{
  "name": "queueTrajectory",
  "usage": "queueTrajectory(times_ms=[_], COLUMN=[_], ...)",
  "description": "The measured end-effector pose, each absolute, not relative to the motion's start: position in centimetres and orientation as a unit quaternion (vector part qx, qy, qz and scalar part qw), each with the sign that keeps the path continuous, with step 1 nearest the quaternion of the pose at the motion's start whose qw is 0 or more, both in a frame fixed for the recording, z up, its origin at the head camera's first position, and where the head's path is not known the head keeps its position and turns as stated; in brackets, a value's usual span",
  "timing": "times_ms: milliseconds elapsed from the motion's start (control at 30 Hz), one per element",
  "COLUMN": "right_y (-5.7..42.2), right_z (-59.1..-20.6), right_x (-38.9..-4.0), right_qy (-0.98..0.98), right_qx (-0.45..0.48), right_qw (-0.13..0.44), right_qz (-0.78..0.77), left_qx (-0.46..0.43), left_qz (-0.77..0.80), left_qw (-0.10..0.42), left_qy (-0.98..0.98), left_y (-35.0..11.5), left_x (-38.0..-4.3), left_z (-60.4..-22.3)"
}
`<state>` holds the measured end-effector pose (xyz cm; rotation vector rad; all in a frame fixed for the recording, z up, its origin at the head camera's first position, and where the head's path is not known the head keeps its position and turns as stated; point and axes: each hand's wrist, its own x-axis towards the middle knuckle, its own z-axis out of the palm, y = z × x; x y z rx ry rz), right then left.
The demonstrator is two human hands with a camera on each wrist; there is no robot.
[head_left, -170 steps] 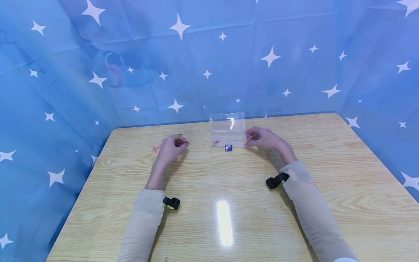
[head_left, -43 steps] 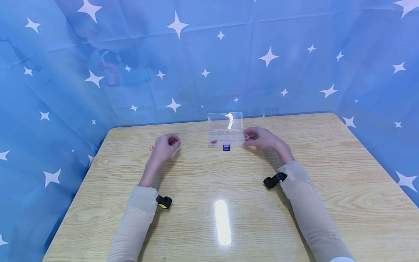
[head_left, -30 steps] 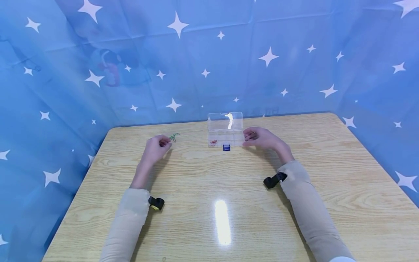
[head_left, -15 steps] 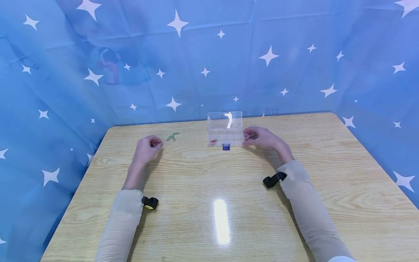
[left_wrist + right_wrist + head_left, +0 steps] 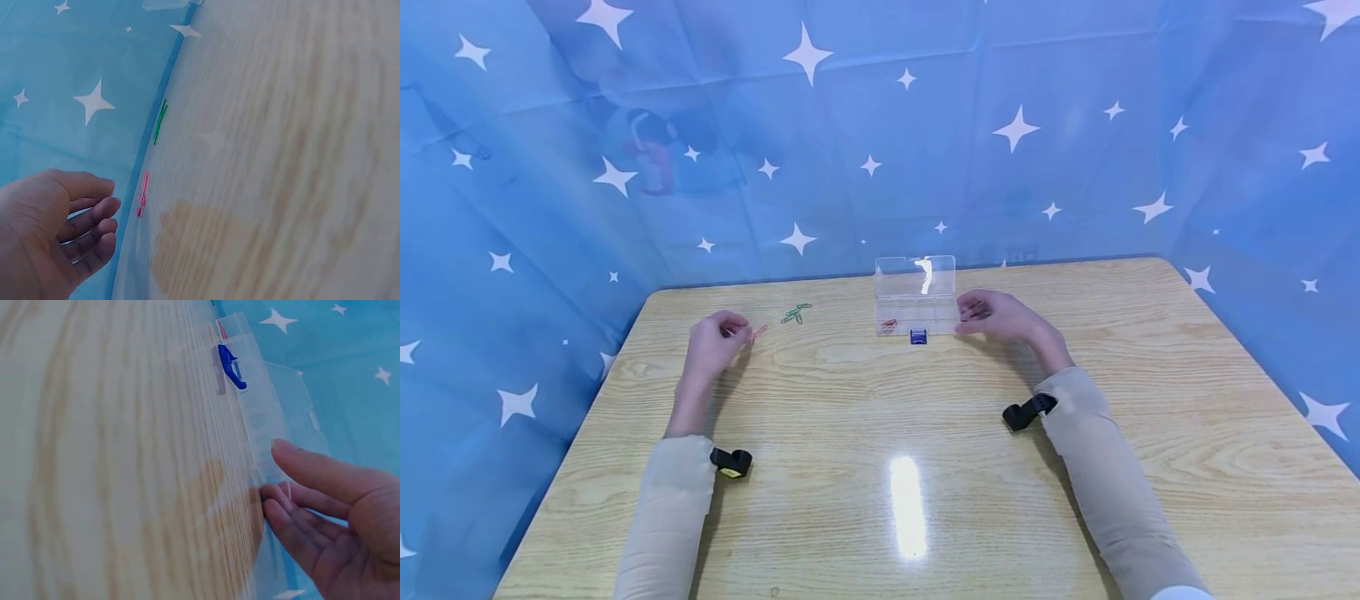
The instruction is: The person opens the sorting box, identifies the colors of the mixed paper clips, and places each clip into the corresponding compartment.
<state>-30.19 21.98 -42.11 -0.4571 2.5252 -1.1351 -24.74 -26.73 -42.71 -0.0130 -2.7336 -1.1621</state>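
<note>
Pink paper clips [image 5: 759, 333], overlapping too much to count, lie just beside the loosely curled, seemingly empty fingers of the left hand [image 5: 709, 343]. They should be light, stiff and slick, best pinched mid-length. Farther from those fingers: about four green clips [image 5: 793, 313], then one clear box [image 5: 917, 313], probably brittle, with one blue clasp [image 5: 918, 337], some red clips [image 5: 888, 324]; the right hand [image 5: 1003, 317] grips its end.

Pale beige sleeves [image 5: 662, 517], black wrist cameras [image 5: 1028, 412]
The right sleeve [image 5: 1108, 475] is creased, with a white patch [image 5: 1182, 594] at its lower end; the left camera [image 5: 739, 462] bears a yellow mark [image 5: 730, 472].
</note>
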Motion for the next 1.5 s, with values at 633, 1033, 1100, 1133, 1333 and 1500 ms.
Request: queueTrajectory(times_ms=[633,1033,1100,1133,1333,1500], right_y=[21.8,21.8,21.7,21.7,21.9,21.9], right_z=[-42.1,-41.5,-41.6,-41.6,-41.8,-41.8], right_x=[-30.2,-29.7,-29.7,-29.7,-29.9,-29.9], right_qy=[0.886,0.88,0.879,0.879,0.883,0.882], right_qx=[-0.162,-0.165,-0.168,-0.168,-0.169,-0.17], right_qw=[0.167,0.168,0.167,0.167,0.165,0.166], right_qz=[-0.4,-0.413,-0.414,-0.413,-0.406,-0.407], left_qx=[0.045,0.046,0.043,0.042,0.033,0.032], left_qz=[-0.35,-0.344,-0.344,-0.344,-0.343,-0.344], left_qw=[0.068,0.02,0.015,0.013,0.011,0.018], left_qy=[-0.933,-0.938,-0.938,-0.938,-0.939,-0.938], left_y=[-27.7,-27.7,-27.8,-27.8,-27.8,-27.8], left_x=[-24.7,-24.7,-24.7,-24.7,-24.6,-24.5], left_z=[-43.7,-43.0,-42.8,-42.8,-42.7,-42.7])
